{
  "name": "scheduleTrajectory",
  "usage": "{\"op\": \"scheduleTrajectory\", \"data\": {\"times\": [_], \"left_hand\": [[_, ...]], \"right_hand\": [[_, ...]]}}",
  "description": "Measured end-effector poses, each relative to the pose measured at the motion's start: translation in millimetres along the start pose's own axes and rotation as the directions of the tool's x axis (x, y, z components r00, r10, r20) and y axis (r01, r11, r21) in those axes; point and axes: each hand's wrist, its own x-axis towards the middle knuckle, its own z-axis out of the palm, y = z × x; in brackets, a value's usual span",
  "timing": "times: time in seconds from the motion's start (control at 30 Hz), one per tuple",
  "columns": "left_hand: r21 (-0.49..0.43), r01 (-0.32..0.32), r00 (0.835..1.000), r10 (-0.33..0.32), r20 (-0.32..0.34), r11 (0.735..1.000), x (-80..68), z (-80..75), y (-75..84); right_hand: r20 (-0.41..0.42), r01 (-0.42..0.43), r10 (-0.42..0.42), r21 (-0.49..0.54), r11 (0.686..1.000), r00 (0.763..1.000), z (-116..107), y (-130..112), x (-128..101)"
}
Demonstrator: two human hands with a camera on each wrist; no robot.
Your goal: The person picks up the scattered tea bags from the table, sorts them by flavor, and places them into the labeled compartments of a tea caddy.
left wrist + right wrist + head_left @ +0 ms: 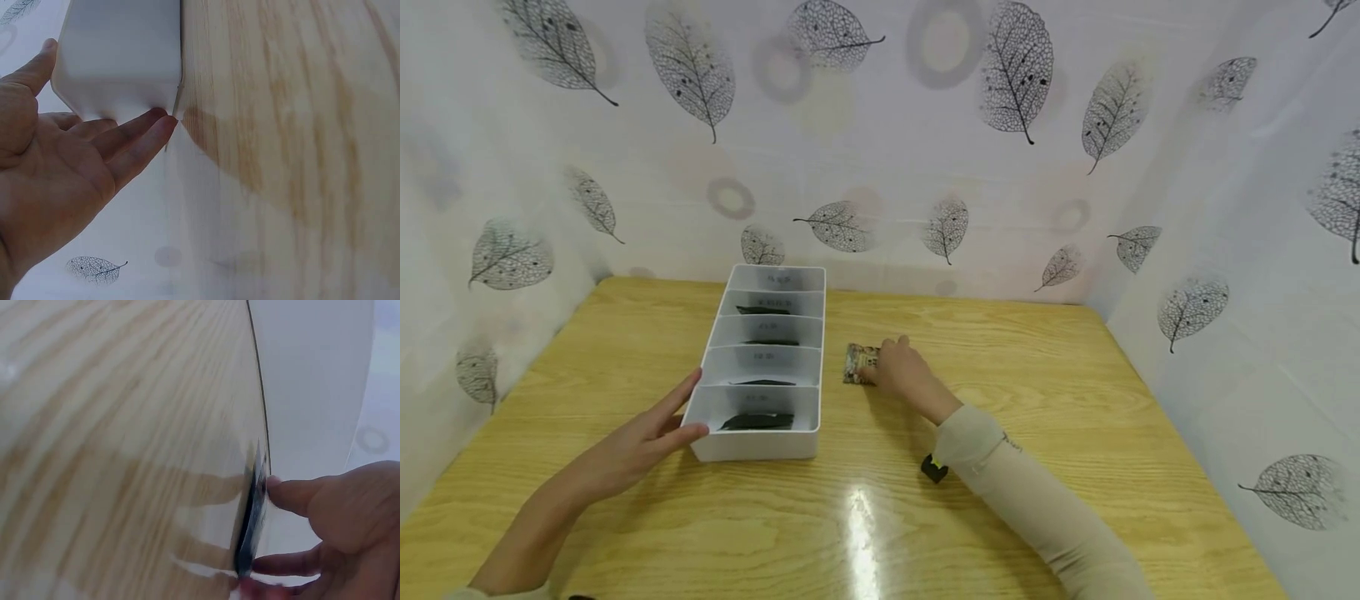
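My left hand (636,446) rests against the near left corner of a long white divided box (756,446). In the left wrist view its fairly straight fingers (134,140) lie along the box's side, with the thumb at the rim. Dark flat packets (760,422) lie in several of the box's compartments; the farthest shows none. To the right of the box, my right hand (910,375) pinches a small patterned flat packet (854,363) at the table surface. The right wrist view shows this packet (251,519) edge-on and tilted between thumb and fingers, its print unreadable.
Blurred dark writing marks the compartment dividers. Beside the right sleeve (1037,492) is a small black object (934,468) with a yellow-green patch; I cannot tell whether it is attached. A leaf-print curtain (880,150) surrounds the wooden table (1037,350) at the back and sides.
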Motion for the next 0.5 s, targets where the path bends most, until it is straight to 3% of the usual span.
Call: {"op": "scheduleTrajectory", "data": {"times": [0.13, 0.3, 0.4, 0.5], "left_hand": [[0.007, 0.003, 1.000, -0.003, 0.001, 1.000, -0.2, -0.3, 0.5], [-0.002, 0.001, 1.000, -0.001, 0.002, 1.000, 0.1, -0.3, 0.8], [-0.008, -0.002, 1.000, 0.002, 0.000, 1.000, 0.1, -0.1, 0.8], [-0.018, -0.002, 1.000, 0.002, 0.002, 1.000, -0.2, 0.5, 0.3]], "right_hand": [[-0.084, 0.064, -0.061, 0.031, 0.997, 0.995, 1, 7, 1], [-0.134, 0.271, -0.257, 0.104, 0.957, 0.957, 0, 14, 10], [-0.085, 0.387, -0.382, 0.058, 0.920, 0.920, -1, 13, 18], [0.025, 0.442, -0.443, 0.032, 0.896, 0.896, -3, 11, 25]]}}
